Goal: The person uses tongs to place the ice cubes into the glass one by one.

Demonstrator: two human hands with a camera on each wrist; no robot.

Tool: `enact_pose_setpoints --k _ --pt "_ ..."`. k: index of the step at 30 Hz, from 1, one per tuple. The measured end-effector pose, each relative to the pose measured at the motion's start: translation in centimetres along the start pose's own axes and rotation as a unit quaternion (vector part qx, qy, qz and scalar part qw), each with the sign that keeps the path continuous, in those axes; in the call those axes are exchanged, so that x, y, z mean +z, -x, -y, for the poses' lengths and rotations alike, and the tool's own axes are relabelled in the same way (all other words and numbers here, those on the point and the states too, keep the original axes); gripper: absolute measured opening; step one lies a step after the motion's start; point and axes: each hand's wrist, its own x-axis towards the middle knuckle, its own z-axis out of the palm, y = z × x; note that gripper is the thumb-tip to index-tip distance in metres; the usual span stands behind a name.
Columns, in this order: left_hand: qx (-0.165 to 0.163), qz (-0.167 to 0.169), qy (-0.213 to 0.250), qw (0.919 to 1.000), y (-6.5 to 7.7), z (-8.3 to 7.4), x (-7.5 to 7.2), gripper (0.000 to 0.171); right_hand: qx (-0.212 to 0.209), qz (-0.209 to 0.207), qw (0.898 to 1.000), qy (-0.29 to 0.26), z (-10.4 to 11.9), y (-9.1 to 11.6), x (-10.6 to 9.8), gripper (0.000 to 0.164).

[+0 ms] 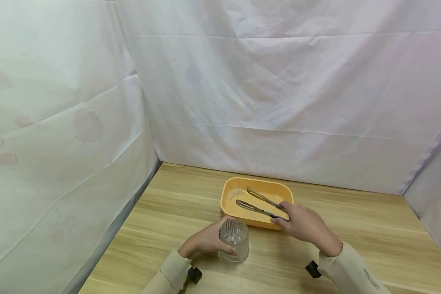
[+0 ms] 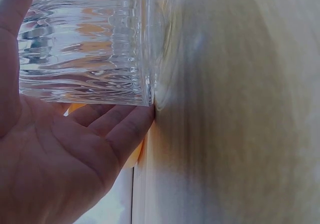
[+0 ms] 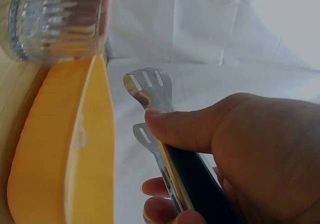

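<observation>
In the head view my left hand (image 1: 208, 238) holds a clear ribbed glass (image 1: 239, 245) that stands on the wooden table, the thumb on its near side. The left wrist view shows the fingers of the left hand (image 2: 65, 154) around the glass (image 2: 82, 49), close to the tabletop. My right hand (image 1: 306, 223) grips metal tongs (image 1: 256, 209) over a yellow tray (image 1: 259, 223), their two slotted ends spread apart. Up close, the thumb of the right hand (image 3: 260, 149) lies along one arm of the tongs (image 3: 152, 87). Small clear pieces, like ice cubes (image 1: 235, 192), lie at the tray's left end.
The wooden table (image 1: 172, 196) reaches back to a white cloth (image 1: 242, 102), and another cloth (image 1: 59, 163) hangs at the left. Just behind the glass stands the tray. Black straps or devices (image 1: 313, 269) show at both wrists.
</observation>
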Motion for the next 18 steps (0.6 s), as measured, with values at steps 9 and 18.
enact_pose_setpoints --k 9,18 --pt "0.002 -0.003 0.015 0.9999 0.0 0.1 0.1 0.083 0.013 0.013 1.000 0.023 -0.6 -2.8 1.0 0.035" --pt "0.001 -0.002 0.016 0.9999 0.0 0.0 0.1 0.085 0.023 0.037 0.998 0.037 -1.2 -5.3 2.0 0.050"
